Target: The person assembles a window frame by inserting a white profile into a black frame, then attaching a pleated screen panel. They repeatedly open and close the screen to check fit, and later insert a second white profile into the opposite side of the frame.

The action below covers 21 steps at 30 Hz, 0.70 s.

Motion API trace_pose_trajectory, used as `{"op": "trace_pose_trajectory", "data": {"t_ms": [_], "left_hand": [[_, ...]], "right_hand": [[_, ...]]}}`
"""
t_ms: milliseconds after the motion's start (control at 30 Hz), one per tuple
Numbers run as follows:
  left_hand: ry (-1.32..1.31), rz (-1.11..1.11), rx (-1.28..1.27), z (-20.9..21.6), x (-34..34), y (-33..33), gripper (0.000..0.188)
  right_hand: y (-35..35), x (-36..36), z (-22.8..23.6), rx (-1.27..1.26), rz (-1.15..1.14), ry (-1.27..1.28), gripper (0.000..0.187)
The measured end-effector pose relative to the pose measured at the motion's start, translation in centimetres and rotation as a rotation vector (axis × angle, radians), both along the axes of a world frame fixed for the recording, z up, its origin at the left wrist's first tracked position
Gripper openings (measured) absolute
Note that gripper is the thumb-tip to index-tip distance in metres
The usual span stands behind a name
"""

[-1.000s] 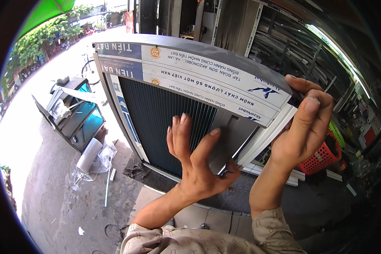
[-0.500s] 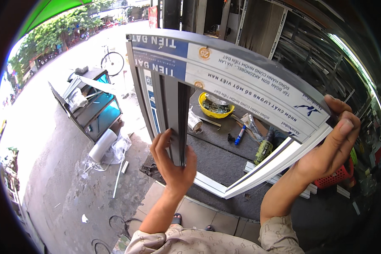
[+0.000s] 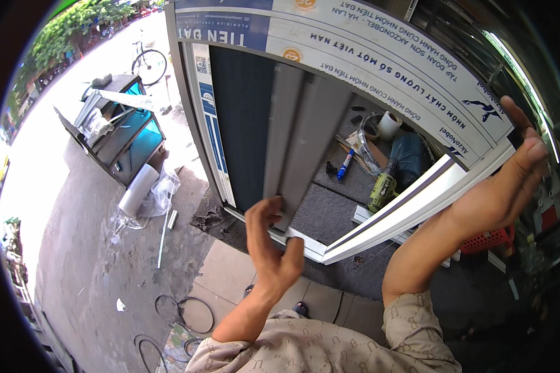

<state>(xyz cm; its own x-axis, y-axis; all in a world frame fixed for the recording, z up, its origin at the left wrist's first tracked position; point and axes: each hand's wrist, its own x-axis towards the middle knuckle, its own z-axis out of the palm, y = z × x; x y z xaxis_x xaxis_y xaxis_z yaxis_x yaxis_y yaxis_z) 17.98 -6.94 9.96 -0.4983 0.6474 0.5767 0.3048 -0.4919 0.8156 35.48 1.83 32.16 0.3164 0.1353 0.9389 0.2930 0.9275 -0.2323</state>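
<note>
An aluminium window frame (image 3: 354, 65), covered with printed protective film along its top and white along the lower right, is held upright before me. Inside it a dark screen mesh (image 3: 239, 130) spans from the left side to a grey sliding bar (image 3: 308, 124). My left hand (image 3: 270, 248) has its fingers curled on the bar's lower end, the thumb standing off to the right. The bar leans and is slightly blurred. My right hand (image 3: 501, 180) grips the frame's upper right corner, fingers over the outer edge.
Through the opening, a dark worktop carries a blue marker (image 3: 346, 165), a green power tool (image 3: 382, 191) and a white roll (image 3: 389, 124). A red basket (image 3: 488, 239) stands right. Leftward are a metal cart (image 3: 115, 130), a plastic roll (image 3: 138, 191) and a floor cable (image 3: 196, 314).
My left hand has moved the grey bar rightward across the opening, and dark mesh now stretches behind it. The frame appears nearer and higher in view. The yellow bowl is now hidden.
</note>
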Motion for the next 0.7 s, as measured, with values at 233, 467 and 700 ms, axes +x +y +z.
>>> {"op": "trace_pose_trajectory", "data": {"t_ms": [233, 467, 700], "left_hand": [[0.047, -0.291, -0.114, 1.4, 6.0, -4.0, 0.076], [0.042, -0.449, -0.154, 0.6, 3.6, -4.2, 0.068], [-0.077, -0.297, -0.235, -2.9, -0.4, -2.5, 0.04]], "right_hand": [[-0.7, -0.9, 0.4, 0.012, -0.083, 0.012, 0.043], [-1.3, -1.6, 0.7, 0.032, -0.087, -0.01, 0.043], [-0.5, 0.3, 0.1, 0.024, -0.11, 0.076, 0.041]]}}
